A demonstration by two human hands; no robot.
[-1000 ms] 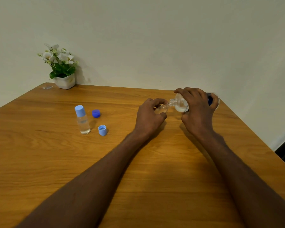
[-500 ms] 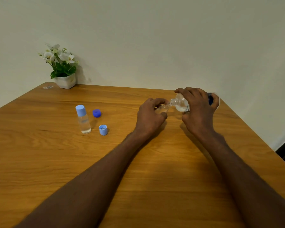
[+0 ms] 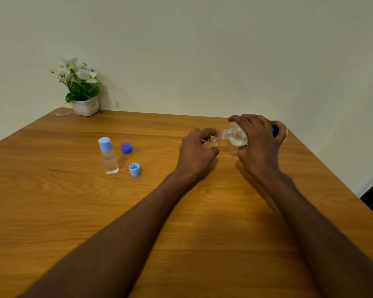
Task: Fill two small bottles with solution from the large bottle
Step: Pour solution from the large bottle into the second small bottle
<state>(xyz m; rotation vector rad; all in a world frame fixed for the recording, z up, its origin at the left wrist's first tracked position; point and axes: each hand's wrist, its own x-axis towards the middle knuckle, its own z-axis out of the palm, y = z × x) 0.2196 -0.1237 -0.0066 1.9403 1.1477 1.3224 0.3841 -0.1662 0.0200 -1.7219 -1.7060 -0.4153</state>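
Right hand gripped the big bottle tipped sideways, neck at the mouth of the open small bottle that the left hand steadied on the bench to catch the pour, while the capped bottle and two loose caps sat well left, clear of spills.

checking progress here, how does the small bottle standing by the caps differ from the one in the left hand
The capped small bottle stands upright on the table, untouched; the open small bottle is gripped by the left hand. The first wears a light blue cap; the second has none, and the large bottle, tipped by the right hand, meets its mouth. Both are small and clear.
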